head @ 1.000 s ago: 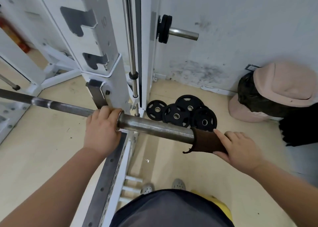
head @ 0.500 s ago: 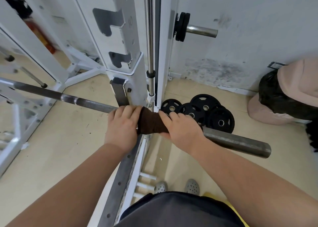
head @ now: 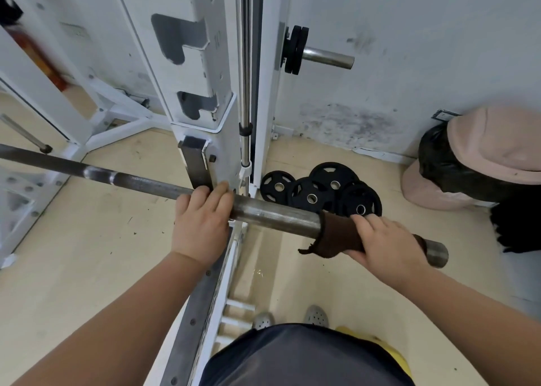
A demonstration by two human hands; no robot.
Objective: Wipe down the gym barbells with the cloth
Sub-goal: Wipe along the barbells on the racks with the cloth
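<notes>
A steel barbell (head: pixel 275 214) runs from the left edge across the white rack down to its bare sleeve end at the right. My left hand (head: pixel 202 224) grips the bar where the thin shaft meets the thicker sleeve, beside the rack's hook. A dark brown cloth (head: pixel 336 235) is wrapped around the sleeve near its end. My right hand (head: pixel 386 248) is closed over that cloth and the sleeve, and covers the cloth's right part.
The white rack upright (head: pixel 202 72) and its chrome guide rod (head: pixel 246 93) stand just behind the bar. Several black weight plates (head: pixel 319 191) lie on the floor by the wall. A pink bin with a black bag (head: pixel 483 160) sits at the right. My feet (head: pixel 289 318) are below.
My right hand has slid the cloth outward along the sleeve, from right beside my left hand to near the bar's end. My left hand has kept its grip.
</notes>
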